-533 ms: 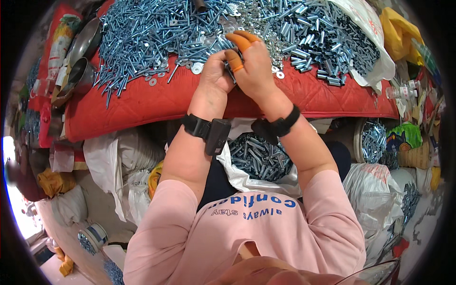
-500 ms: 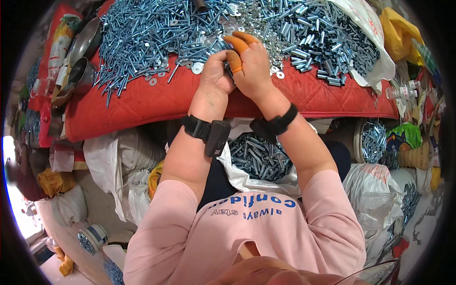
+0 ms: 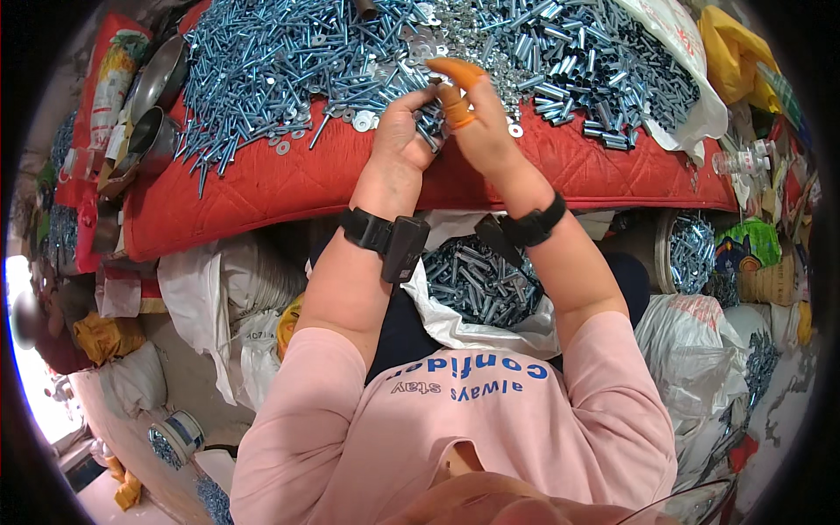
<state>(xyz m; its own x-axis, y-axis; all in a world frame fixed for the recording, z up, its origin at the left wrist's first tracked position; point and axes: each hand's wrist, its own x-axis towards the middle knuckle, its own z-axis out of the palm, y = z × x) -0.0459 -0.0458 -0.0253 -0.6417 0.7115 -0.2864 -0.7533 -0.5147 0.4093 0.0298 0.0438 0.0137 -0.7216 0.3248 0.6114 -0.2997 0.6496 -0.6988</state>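
The fingers of the left hand [image 3: 402, 136] are curled around a few bluish metal pieces [image 3: 428, 138], their number hidden in the grip. The right hand [image 3: 484, 131] reaches in just beside them, thumb bent toward the left fingertips and a finger in an orange cover [image 3: 457, 70] extended beyond; whether its fingers pinch anything, I cannot tell. To the left of the fingers and beyond lies a broad heap of long bluish screws [image 3: 271, 74], with loose washers [image 3: 363, 121] near the left hand. Straight beyond the fingers are small silvery parts [image 3: 468, 39]; to their right, a pile of metal tubes [image 3: 551, 107]. A red quilted cover [image 3: 262, 197] runs beneath both hands. Nearer the body, below the fingers, an open white bag [image 3: 442, 325] holds more metal pieces.
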